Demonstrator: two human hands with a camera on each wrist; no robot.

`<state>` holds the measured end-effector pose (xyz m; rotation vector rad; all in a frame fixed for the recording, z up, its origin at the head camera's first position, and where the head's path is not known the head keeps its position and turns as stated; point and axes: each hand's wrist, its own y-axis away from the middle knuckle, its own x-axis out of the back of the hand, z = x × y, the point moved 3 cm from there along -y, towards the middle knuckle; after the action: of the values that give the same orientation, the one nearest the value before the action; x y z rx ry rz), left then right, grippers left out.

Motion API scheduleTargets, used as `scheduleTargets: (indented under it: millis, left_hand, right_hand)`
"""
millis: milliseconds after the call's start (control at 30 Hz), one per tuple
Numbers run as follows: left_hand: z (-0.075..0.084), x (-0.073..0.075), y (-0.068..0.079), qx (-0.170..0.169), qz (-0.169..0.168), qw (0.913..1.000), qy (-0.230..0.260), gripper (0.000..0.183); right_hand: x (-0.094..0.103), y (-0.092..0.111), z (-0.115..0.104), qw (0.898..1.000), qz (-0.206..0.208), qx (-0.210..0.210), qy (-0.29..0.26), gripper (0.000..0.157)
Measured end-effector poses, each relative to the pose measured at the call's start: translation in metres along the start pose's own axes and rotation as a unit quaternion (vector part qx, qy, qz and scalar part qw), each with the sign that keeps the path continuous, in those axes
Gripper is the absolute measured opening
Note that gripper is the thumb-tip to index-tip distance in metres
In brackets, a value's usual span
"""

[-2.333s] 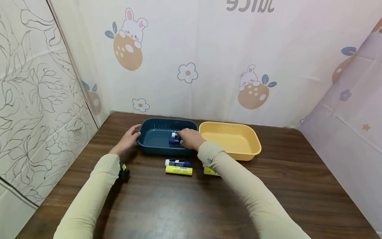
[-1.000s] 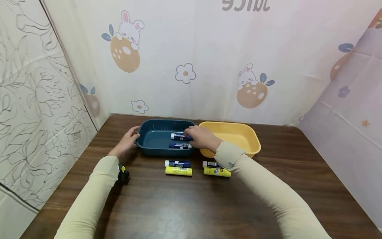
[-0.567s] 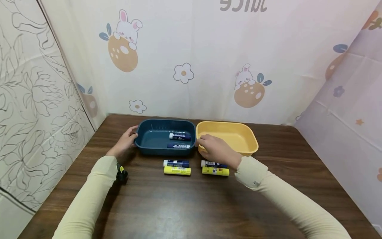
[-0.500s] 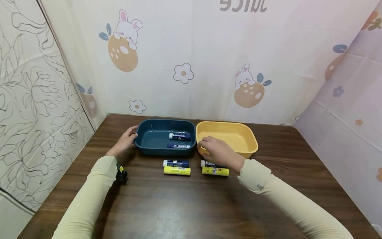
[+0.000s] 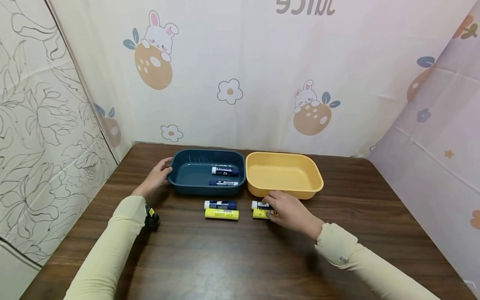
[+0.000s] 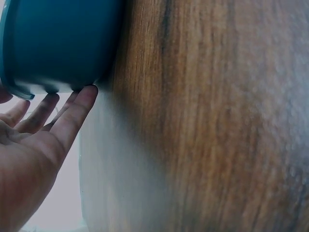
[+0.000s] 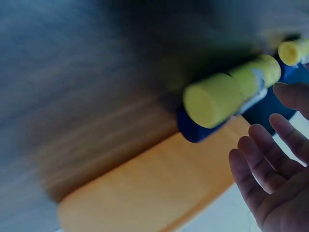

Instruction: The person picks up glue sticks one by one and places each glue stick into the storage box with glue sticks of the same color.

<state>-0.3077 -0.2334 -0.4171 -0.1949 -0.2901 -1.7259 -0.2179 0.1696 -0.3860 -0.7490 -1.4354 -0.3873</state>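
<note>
My left hand (image 5: 154, 178) rests at the left end of the dark blue tray (image 5: 191, 177). In the left wrist view its straight fingers (image 6: 72, 118) touch the tray's outer wall. Just over the right-hand pair of glue sticks is my right hand (image 5: 290, 211), its fingers spread and holding nothing. That pair is a yellow glue stick (image 5: 260, 213) in front of a dark blue glue stick (image 5: 258, 204). Both are partly hidden by the hand in the head view. In the right wrist view the fingers (image 7: 263, 159) are relaxed, near the yellow stick (image 7: 231, 92).
Two dark blue glue sticks (image 5: 226, 171) lie inside the blue tray. A yellow tray (image 5: 283, 173) stands right beside it. In front of the blue tray lie another dark blue stick (image 5: 224, 205) and a yellow stick (image 5: 221, 214). A small black device (image 5: 151, 217) is by the left wrist.
My right hand let go of a dark blue glue stick in the blue tray, then moved right and toward me, over the right-hand pair. My left hand has stayed at the tray's end.
</note>
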Motion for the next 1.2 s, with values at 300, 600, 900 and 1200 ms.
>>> scheduleTargets:
  millis: [300, 600, 900, 1200]
  left_hand:
    - [-0.001, 0.001, 0.001, 0.003, 0.0, 1.0, 0.005, 0.052]
    - [-0.002, 0.0, 0.0, 0.007, 0.003, 1.0, 0.001, 0.052]
    - [-0.005, 0.001, -0.002, 0.008, 0.003, 1.0, -0.002, 0.052]
    - [0.005, -0.001, 0.003, 0.012, -0.003, 0.9997, 0.02, 0.053]
  right_hand:
    - [-0.015, 0.014, 0.001, 0.999, 0.025, 0.022, 0.03, 0.03]
    - [-0.022, 0.015, 0.0, 0.998, 0.022, 0.027, 0.046, 0.032]
    - [-0.024, 0.015, 0.001, 0.997, 0.037, 0.04, 0.049, 0.028]
    - [-0.021, 0.015, -0.001, 0.996, 0.044, 0.049, 0.053, 0.028]
